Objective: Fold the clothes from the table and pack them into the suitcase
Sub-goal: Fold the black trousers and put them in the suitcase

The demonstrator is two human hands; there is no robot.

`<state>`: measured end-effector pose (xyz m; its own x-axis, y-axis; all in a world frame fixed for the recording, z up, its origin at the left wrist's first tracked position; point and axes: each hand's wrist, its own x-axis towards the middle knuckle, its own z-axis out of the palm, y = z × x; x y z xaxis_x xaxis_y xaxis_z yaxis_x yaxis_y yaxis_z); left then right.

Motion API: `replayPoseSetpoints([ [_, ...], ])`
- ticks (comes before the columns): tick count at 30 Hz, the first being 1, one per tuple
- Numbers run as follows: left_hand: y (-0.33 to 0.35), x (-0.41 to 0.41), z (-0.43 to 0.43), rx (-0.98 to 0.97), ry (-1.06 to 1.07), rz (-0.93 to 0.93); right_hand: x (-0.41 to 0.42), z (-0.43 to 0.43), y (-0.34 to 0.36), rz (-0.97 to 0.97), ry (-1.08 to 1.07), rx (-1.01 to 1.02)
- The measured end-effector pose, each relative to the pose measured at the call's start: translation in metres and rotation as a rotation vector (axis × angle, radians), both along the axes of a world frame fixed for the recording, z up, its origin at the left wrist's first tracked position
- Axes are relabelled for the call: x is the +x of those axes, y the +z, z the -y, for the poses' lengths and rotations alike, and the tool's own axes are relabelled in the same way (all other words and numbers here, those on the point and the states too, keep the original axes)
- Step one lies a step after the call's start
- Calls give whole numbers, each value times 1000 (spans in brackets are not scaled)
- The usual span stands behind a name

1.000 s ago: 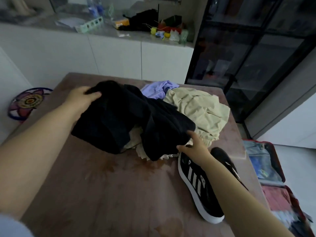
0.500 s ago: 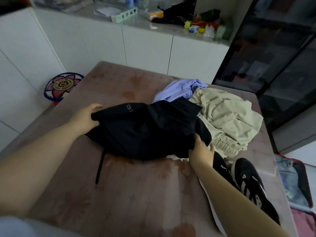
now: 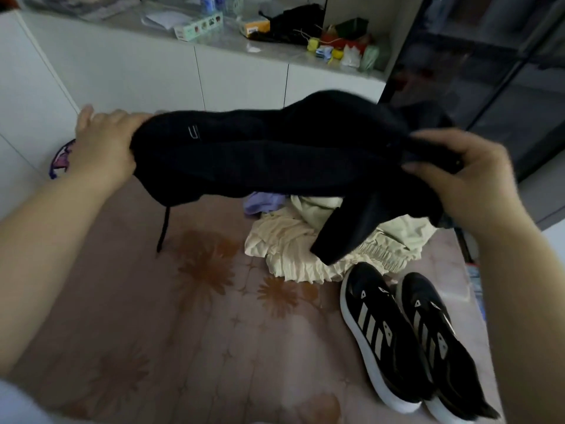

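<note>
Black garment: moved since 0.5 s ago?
Yes, upward. The black garment lay on the table against the cream clothes; now the left hand and right hand hold it up above them.

Bare arms, one pale sleeve (image 3: 15, 407)
The left hand (image 3: 101, 148) and right hand (image 3: 470, 175) are bare; the left forearm (image 3: 46, 249) and right forearm (image 3: 516, 270) are uncovered as far as they show. The whitish sleeve edge sits at the lower left corner, on the left arm, blurred.
</note>
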<state>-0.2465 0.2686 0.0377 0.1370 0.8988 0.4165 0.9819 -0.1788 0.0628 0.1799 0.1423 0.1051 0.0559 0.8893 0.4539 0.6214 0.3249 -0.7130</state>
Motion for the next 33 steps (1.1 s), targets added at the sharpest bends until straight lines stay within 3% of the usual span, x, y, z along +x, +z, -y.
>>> replayPoseSetpoints([
  [4, -44, -3, 10, -284, -78, -315, 5, 7, -74, 426, 164, -566],
  [7, -80, 6, 32, -610, -36, -556, 9, 26, -126, 344, 139, -751],
  [10, -103, 7, 48, -846, 22, -552, 23, 36, -151, 322, -61, -659],
  [13, -117, 4, 54, -1000, 47, -452, 34, 40, -165, 514, -132, -848],
  [15, -123, 3, 56, -981, 43, -386, 31, 42, -178, 635, -122, -986],
  [17, -126, 4, 58, -906, 53, -347, 28, 41, -192, 671, -168, -963],
  [21, -133, 4, 60, -733, 73, -300, 26, 30, -205, 557, -277, -574],
  [25, -125, -2, 46, -593, 76, -92, 26, 24, -160, 173, -272, -560],
  [29, -97, -39, 10, -712, 108, 183, 46, 23, -97, -83, -302, -498],
  [31, -85, -67, -9, -807, 155, 56, 58, 22, -71, -81, -230, -567],
  [33, -78, -81, -21, -903, 219, -134, 65, 12, -59, 49, -196, -665],
])
